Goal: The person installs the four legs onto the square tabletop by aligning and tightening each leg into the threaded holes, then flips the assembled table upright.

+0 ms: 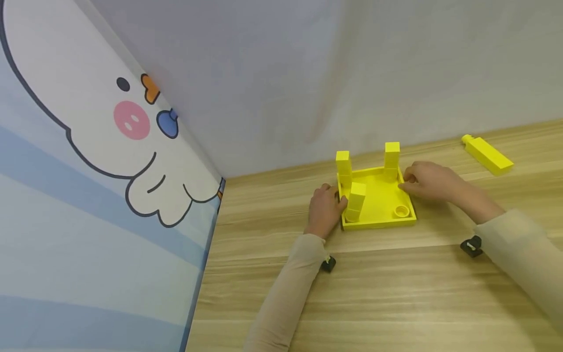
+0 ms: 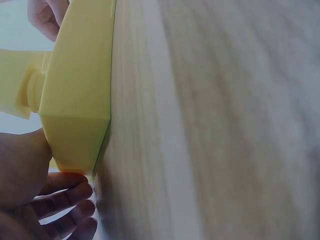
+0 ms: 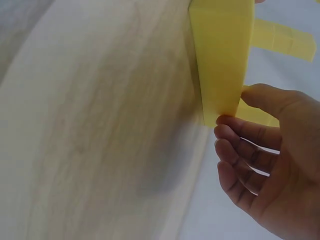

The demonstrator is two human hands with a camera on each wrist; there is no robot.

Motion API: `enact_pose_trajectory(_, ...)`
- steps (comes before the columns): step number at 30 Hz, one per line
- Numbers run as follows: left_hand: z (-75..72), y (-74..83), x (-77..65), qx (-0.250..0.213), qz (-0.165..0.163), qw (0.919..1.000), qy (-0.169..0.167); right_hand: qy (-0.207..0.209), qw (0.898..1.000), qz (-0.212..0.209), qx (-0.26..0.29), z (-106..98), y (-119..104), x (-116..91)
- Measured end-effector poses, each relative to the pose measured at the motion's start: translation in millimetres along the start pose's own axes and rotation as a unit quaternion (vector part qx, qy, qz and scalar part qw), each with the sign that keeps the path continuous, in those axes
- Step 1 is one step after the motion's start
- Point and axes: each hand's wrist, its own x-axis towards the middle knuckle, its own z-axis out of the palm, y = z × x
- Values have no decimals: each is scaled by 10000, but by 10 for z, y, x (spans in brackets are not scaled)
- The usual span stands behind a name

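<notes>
A yellow square toy tabletop (image 1: 378, 195) with a raised rim lies upside down on the wooden table. Three block-shaped legs stand up from its corners: a near-left leg (image 1: 356, 199), a far-left leg (image 1: 343, 165) and a far-right leg (image 1: 391, 159). At the near-right corner a round socket (image 1: 401, 211) shows bare. My left hand (image 1: 324, 209) grips the left side, thumb at the rim and fingers outside. From the right, my right hand (image 1: 428, 181) pinches the opposite side (image 3: 222, 60) between thumb and fingers.
A loose yellow leg (image 1: 489, 155) with a threaded end lies on the wooden table (image 1: 387, 293) at the far right. Behind rises a pale wall (image 1: 264, 88). A cartoon-printed panel (image 1: 88, 195) stands along the left. Small black devices sit by both wrists.
</notes>
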Motion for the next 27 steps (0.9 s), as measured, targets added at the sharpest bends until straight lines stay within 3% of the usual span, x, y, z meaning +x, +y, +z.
enact_pose_trajectory(10, 15, -7, 16, -43, -64, 10000, -28, -153, 9992, 95, 357, 42, 12, 49)
enact_pose_trajectory(22, -113, -71, -40, -677, -40, 9969, -392, -207, 9976, 379, 541, 41, -52, -23)
enact_pose_trajectory(27, -154, -121, -73, -1017, 47, 9941, -366, -183, 9974, 469, 509, 44, -68, -75)
